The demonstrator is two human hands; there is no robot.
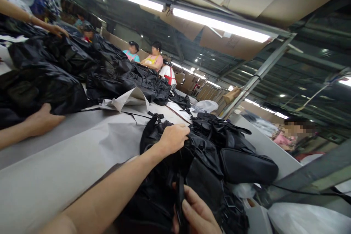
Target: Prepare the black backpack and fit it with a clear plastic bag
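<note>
A black bag [205, 175] with straps and buckles lies in front of me at the table's edge. My left hand [174, 139] is closed at the upper part of this bag, its fingers curled together on the dark fabric. Lower down, close to me, my right hand [196, 210] grips a slim black object [180, 199] held upright against the bag. The exact kind of that object does not show. Beyond my left hand, more black bags [219, 128] lie heaped, with a smooth black pouch-like piece [248, 164] at their right.
A co-worker's hands [44, 119] reach in from the left onto a large pile of black bags [109, 65]. Grey sheeting [109, 142] covers the table [41, 186]. Several people stand farther back. A metal post [257, 75] rises at right, with white plastic bags [309, 217] below.
</note>
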